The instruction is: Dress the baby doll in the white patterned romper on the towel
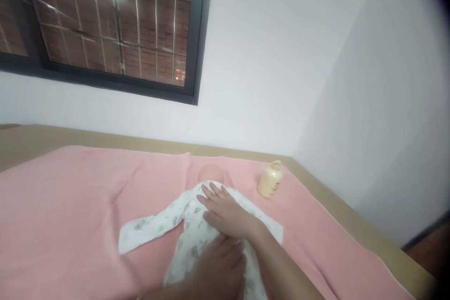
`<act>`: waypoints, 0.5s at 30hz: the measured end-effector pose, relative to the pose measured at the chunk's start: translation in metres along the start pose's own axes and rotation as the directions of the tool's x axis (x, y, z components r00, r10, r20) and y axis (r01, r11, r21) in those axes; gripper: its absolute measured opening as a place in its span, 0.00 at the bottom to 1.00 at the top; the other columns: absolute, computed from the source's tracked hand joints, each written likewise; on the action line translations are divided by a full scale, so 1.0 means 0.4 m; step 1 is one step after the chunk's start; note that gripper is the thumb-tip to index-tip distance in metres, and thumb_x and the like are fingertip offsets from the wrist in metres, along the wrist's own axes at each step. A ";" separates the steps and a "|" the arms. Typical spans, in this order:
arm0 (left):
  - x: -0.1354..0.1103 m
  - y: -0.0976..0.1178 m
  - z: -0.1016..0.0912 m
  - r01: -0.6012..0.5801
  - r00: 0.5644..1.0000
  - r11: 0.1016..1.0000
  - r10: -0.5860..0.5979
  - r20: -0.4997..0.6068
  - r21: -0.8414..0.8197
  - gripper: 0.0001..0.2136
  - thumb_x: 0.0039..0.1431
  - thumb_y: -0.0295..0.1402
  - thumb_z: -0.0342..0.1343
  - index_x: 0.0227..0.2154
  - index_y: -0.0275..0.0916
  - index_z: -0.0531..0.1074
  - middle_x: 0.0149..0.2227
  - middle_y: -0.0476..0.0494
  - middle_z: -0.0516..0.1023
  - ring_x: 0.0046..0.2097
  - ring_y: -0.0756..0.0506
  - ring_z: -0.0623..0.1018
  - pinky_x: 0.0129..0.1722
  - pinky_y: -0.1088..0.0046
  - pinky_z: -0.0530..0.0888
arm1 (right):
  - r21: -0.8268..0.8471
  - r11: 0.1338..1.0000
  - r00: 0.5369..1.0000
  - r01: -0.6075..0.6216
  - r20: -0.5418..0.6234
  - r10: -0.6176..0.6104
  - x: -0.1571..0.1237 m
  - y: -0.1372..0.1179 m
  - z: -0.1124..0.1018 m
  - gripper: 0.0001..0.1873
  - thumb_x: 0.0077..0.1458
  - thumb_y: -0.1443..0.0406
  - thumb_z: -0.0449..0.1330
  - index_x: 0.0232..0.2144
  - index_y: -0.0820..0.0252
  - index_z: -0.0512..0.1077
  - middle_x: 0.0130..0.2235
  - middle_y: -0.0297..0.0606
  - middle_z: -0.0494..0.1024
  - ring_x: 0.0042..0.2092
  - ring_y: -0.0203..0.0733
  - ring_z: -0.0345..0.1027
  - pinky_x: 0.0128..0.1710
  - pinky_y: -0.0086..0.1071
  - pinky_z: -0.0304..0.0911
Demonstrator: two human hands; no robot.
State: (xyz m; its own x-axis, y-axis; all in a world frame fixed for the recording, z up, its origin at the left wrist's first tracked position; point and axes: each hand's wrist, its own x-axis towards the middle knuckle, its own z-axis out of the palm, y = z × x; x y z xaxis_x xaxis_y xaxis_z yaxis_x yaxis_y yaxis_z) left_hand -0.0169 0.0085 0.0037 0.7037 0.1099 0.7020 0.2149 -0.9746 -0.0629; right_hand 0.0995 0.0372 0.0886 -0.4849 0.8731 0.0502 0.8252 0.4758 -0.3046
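A baby doll (210,173) lies on its back on a pink towel (77,206), dressed in a white patterned sleepsuit (154,222) with one sleeve spread out to the left. My right hand (225,211) lies flat on the doll's chest, fingers stretched toward its head. My left hand (218,267) rests lower on the suit, over the doll's belly, fingers together and pressed on the cloth. Only the top of the doll's head shows past my fingers.
A small yellow lotion bottle (270,180) stands on the towel right of the doll's head. The towel covers a tan surface (355,225) set in a corner of white walls. A dark-framed window (105,23) is at the upper left.
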 end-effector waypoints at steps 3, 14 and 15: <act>0.000 -0.006 0.003 -0.021 0.999 1.000 0.022 -0.046 0.016 0.09 0.52 0.30 0.46 0.29 0.36 0.71 0.35 0.39 0.73 0.42 0.41 0.72 0.51 0.56 0.65 | 0.016 0.999 0.997 -0.043 -0.061 0.044 0.029 0.024 0.019 0.26 0.64 0.58 0.33 0.63 0.53 0.45 0.65 0.33 0.36 0.65 0.42 0.22 0.62 0.43 0.27; -0.021 -0.047 0.123 0.071 0.987 0.997 -0.072 -0.145 -0.009 0.10 0.54 0.25 0.45 0.22 0.39 0.69 0.24 0.45 0.71 0.32 0.46 0.70 0.38 0.67 0.69 | 0.079 0.979 0.976 -0.186 -0.097 0.193 0.074 0.024 0.064 0.29 0.62 0.52 0.37 0.63 0.50 0.42 0.65 0.31 0.35 0.65 0.42 0.23 0.62 0.43 0.24; -0.025 -0.050 0.126 0.078 0.990 0.996 -0.082 -0.115 -0.036 0.10 0.54 0.26 0.45 0.22 0.40 0.69 0.23 0.46 0.71 0.31 0.47 0.70 0.38 0.68 0.69 | 0.081 0.976 0.969 -0.204 -0.122 0.213 0.079 0.023 0.071 0.30 0.62 0.51 0.38 0.63 0.51 0.42 0.65 0.32 0.35 0.65 0.42 0.24 0.62 0.43 0.25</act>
State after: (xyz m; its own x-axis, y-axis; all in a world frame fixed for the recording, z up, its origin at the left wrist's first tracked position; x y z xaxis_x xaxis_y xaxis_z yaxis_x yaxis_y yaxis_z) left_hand 0.0061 0.0367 -0.0379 0.6010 0.1662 0.7818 0.2452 -0.9693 0.0176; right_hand 0.0835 0.0660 0.0603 -0.2588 0.9608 0.0995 0.8807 0.2771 -0.3842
